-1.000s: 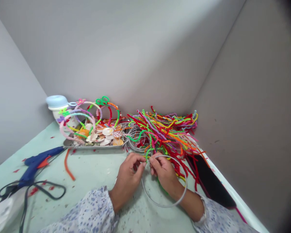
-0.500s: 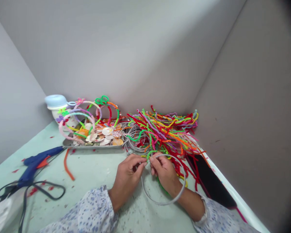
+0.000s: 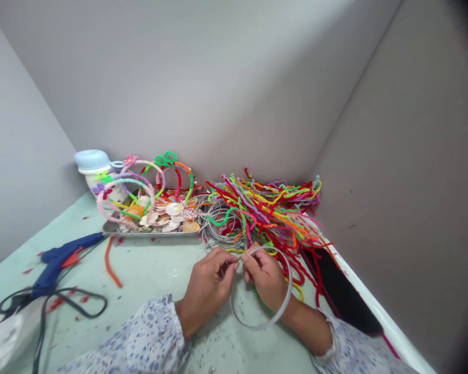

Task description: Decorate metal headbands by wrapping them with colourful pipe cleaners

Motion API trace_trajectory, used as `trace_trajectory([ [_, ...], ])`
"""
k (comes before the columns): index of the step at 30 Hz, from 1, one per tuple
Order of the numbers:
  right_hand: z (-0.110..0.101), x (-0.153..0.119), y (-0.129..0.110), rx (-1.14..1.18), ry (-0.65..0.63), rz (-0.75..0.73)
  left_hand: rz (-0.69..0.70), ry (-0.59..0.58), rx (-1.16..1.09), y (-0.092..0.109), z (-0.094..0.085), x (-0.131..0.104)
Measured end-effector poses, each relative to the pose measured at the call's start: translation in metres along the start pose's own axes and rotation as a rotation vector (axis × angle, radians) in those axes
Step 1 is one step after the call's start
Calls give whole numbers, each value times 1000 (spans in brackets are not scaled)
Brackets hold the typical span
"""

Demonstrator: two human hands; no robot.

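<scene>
A bare grey headband (image 3: 253, 328) loops below and around my right wrist, one side passing over the back of that hand. My right hand (image 3: 267, 278) is closed, thumb and index pinching the headband near its upper end. My left hand (image 3: 208, 280) is closed too, its thumb and index pressed together at the headband's other end, just beside the right fingertips. A tiny dark bit shows between the two pinches; the fingers cover most of it. Right behind the hands lie a heap of coloured pipe cleaners (image 3: 263, 208) and a bundle of grey headbands (image 3: 218, 236).
A metal tray (image 3: 159, 234) of felt discs stands at the back left, with several pipe-cleaner-wrapped headbands (image 3: 152, 200) on it. Behind is a blue-lidded bottle (image 3: 92, 160). A blue glue gun (image 3: 52, 267) with looped cable lies left. A black flat object (image 3: 353, 298) lies right.
The green pipe cleaner piece that stood up at my fingertips no longer shows there. The headband has turned slightly, and both hands stay pinched together in nearly the same place.
</scene>
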State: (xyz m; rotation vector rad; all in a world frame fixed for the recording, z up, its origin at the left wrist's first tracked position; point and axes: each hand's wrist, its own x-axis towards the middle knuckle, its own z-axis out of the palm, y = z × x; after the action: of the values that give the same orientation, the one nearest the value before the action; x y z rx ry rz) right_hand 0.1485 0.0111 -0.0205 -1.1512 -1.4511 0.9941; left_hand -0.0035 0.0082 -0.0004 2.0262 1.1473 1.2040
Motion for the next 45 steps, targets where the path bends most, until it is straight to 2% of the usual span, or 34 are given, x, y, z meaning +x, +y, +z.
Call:
trace_trajectory([
  [12, 2, -1, -2, -33, 32, 19, -52, -57, 17, -1, 1, 1],
  [19, 5, -2, -4, 36, 59, -15, -78, -35, -18, 3, 2, 0],
  [24, 5, -6, -4, 141, 91, -16, -179, 46, -101, 2, 0, 3],
  [27, 4, -6, -3, 108, 28, 14, -272, 93, -208, 0, -2, 6],
  [31, 4, -5, -7, 61, -75, 31, -362, 87, -381, 2, -3, 7],
  [37, 7, -4, -10, 61, -147, 26, -391, 86, -475, 5, -5, 7],
  [39, 8, -5, -7, 80, -134, 26, -385, 73, -513, 3, -4, 8],
  [45, 6, -3, 3, 70, 15, 109, -375, 33, -510, 2, 0, 9],
])
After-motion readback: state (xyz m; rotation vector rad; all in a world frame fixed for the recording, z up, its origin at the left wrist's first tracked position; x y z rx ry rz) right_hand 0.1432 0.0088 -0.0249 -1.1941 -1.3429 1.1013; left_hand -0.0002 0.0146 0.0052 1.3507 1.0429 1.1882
